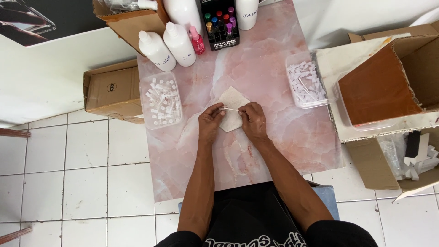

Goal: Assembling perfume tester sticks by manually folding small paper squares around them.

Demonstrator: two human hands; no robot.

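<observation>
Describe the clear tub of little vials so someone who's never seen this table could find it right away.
Start at the pink marbled table and go to its left edge, just below the two white squeeze bottles. The clear plastic tub there holds small clear vials with white caps. The similar tub on the right edge holds white paper slips instead.

Thin white stick (231, 109) between hands: too small to identify.

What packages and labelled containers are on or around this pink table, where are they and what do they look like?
White squeeze bottles: far left table edge, handwritten labels.
Black box: far edge, centre, holding coloured-cap vials.
Clear tub: left side, small clear vials.
Clear tub: right side, white pieces.
Brown carton: floor, left.
Open carton: right, orange-brown inside.
</observation>
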